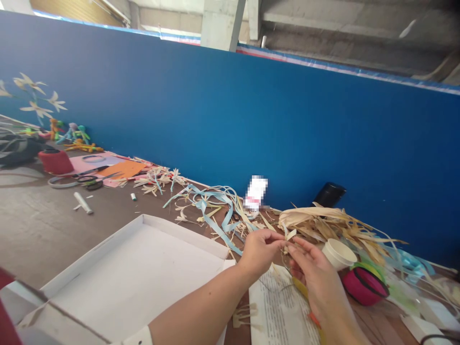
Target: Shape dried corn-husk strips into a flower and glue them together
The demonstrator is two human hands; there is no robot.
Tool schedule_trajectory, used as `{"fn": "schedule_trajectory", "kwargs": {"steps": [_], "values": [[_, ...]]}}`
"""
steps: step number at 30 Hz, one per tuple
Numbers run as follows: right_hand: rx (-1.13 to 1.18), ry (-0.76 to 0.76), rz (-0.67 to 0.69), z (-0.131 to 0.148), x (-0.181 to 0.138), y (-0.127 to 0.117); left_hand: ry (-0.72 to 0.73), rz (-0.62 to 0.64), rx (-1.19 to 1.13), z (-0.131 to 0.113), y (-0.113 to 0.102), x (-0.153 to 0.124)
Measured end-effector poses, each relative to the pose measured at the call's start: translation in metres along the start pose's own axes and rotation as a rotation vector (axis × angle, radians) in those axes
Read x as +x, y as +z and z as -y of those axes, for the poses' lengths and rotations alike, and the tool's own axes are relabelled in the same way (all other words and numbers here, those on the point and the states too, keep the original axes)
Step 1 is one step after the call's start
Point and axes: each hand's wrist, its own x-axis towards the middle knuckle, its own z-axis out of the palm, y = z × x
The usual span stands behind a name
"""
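Note:
A small flower of pale, petal-like husk strips (289,234) is pinched between my two hands above the table. My left hand (259,254) is closed on it from the left, thumb and index finger together. From the right, my right hand (311,268) grips its lower part with the fingertips. The fingers hide the flower's base. Beneath the hands lies a printed sheet of paper (268,306), with a few cut husk pieces (244,315) beside it. Dried corn husks (305,216) are heaped just beyond my right hand.
An open white box (143,278) takes up the table's left front. Right of my hands stand a white cup (339,254) and a magenta round container (364,286). Blue ribbon (203,206), scissors (95,181) and a red thread spool (55,161) lie along the blue partition (215,120).

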Motion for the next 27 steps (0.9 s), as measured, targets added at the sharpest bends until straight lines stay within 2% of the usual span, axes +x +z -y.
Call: {"fn": "schedule_trajectory", "kwargs": {"steps": [5, 10, 15, 21, 27], "values": [[-0.140, -0.031, 0.066, -0.004, 0.004, 0.000, -0.113, 0.005, -0.099, -0.007, 0.000, 0.000], [-0.204, -0.125, 0.085, -0.005, 0.008, -0.001, -0.147, 0.061, -0.176, -0.010, -0.001, 0.000], [-0.335, -0.190, 0.055, -0.005, 0.009, -0.002, -0.142, 0.036, -0.154, -0.012, 0.000, -0.001], [-0.317, -0.173, 0.015, -0.010, 0.010, -0.006, -0.114, 0.082, -0.133, -0.011, -0.002, 0.000], [-0.265, -0.171, 0.040, -0.014, 0.011, -0.009, -0.117, 0.099, -0.106, -0.010, -0.002, -0.001]]}}
